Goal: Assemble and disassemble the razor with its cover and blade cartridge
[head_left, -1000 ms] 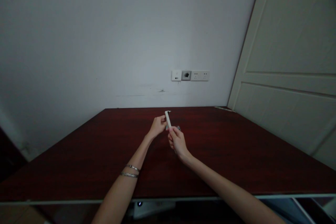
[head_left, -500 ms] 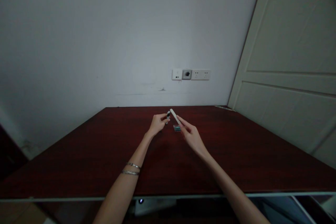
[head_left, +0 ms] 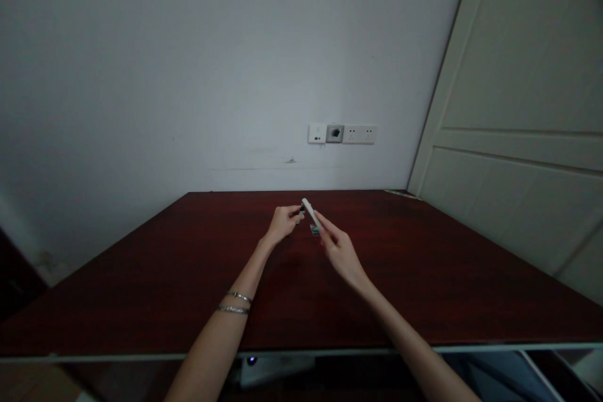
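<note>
Over the far middle of the table, my left hand (head_left: pixel 281 223) pinches a small black-and-white object (head_left: pixel 302 210), too small to name. My right hand (head_left: pixel 340 250) is closed on the lower end of a slim white stick-shaped object (head_left: pixel 309 210), which slants up to the left. Its upper end is right beside the small object and partly covers it; whether they touch I cannot tell. Below the white stick, a small greenish packet (head_left: pixel 315 230) with a clear-looking edge lies on the table, partly hidden by my right fingers.
The dark red wooden table (head_left: pixel 188 276) reaches back to a pale wall (head_left: pixel 188 75). Sockets and switches (head_left: pixel 342 134) are set in the wall. A panelled door (head_left: pixel 518 94) stands at the right. Below the table's front edge is a whitish object (head_left: pixel 276 372).
My right hand has moved slightly left, bringing the white stick's upper end over the small black-and-white object. My left hand has hardly moved.
</note>
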Demonstrator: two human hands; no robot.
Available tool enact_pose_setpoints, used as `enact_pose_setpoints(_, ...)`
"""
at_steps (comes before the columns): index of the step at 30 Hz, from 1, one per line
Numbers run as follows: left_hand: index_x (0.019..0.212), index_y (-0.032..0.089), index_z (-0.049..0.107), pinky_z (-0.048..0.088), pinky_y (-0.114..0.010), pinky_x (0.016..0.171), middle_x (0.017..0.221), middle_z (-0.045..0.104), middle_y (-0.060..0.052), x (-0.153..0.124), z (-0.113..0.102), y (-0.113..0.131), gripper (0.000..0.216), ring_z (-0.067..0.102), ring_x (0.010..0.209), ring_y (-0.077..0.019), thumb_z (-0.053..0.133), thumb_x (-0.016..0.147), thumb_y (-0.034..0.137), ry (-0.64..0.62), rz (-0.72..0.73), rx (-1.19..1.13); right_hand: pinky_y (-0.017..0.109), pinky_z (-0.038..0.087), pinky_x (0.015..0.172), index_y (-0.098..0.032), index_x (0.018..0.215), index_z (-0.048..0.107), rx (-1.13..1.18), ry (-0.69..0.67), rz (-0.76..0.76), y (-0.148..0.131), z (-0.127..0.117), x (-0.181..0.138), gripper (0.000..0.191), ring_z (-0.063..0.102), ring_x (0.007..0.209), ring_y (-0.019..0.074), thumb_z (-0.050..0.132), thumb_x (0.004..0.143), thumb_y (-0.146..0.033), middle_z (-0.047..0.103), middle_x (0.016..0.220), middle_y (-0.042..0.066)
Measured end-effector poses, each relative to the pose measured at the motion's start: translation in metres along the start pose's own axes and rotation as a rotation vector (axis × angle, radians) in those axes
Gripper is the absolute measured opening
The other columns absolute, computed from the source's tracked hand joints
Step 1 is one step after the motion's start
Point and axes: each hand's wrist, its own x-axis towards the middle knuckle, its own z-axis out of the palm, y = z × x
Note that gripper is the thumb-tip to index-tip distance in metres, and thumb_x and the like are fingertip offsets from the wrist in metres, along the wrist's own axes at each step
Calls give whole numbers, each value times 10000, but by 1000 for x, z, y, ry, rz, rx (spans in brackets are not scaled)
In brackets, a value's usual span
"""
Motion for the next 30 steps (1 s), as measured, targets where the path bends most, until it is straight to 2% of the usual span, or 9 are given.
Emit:
enact_pose_setpoints(3, 845, 107, 701, 409, -207, 600, 684, 660, -19, 0, 0, -2, 208, 544, 602, -122, 575, 725, 220, 13, 3, 11, 208, 313, 461, -214, 1273, 512, -15, 44, 0, 0, -1, 1, 473, 379, 491, 105, 468, 826, -363, 554, 633, -3)
enact_pose_setpoints(6, 904, 119, 697, 402, -205, 586, 684, 660, -13, 0, -1, -3, 238, 539, 588, -118, 565, 735, 223, -4, 6, 12, 217, 345, 501, -232, 1231, 555, -47, -8, -23, 1, -1, 1, 432, 408, 530, 108, 474, 824, -352, 592, 712, 6)
enact_pose_setpoints(11, 849, 117, 707, 400, -209, 595, 666, 661, -20, 0, -1, -2, 204, 548, 602, -130, 578, 726, 216, 17, 4, 39, 207, 315, 468, -219, 1267, 518, -31, 43, 1, 3, -1, -1, 468, 350, 487, 103, 473, 822, -356, 525, 596, -18)
enact_pose_setpoints(15, 879, 135, 708, 402, -205, 592, 686, 674, -6, -1, -2, 1, 213, 553, 602, -128, 583, 722, 206, 2, -1, 50, 210, 327, 479, -223, 1226, 560, -4, -10, -20, 4, -2, -1, 450, 354, 506, 105, 504, 800, -356, 539, 631, -6)
enact_pose_setpoints(19, 859, 130, 713, 419, -214, 640, 749, 693, -28, -1, -2, 3, 196, 583, 657, -142, 583, 724, 186, 22, 16, 41, 207, 309, 464, -196, 1267, 520, -5, 70, 0, 6, -4, 2, 487, 347, 503, 105, 485, 812, -367, 499, 598, -9)
enact_pose_setpoints(23, 920, 137, 703, 417, -211, 616, 740, 693, -25, -1, -2, 4, 233, 578, 631, -139, 582, 727, 185, 8, 2, 30, 210, 309, 473, -215, 1247, 541, 13, -7, -3, 7, -4, 0, 467, 336, 510, 100, 498, 808, -367, 506, 622, -9)
enact_pose_setpoints(27, 862, 121, 708, 414, -210, 611, 717, 686, -26, -1, -2, 4, 198, 570, 617, -134, 578, 728, 187, 5, 1, 43, 203, 291, 459, -207, 1283, 502, 18, 36, 25, 6, -3, 0, 490, 325, 500, 100, 476, 820, -367, 444, 570, -24)
enact_pose_setpoints(30, 871, 134, 706, 420, -208, 614, 749, 695, -21, -1, -2, 3, 202, 574, 634, -134, 572, 730, 187, -20, 1, 43, 202, 290, 466, -205, 1258, 531, 18, -16, 12, 5, -1, -1, 473, 333, 512, 101, 489, 813, -363, 450, 583, -18)
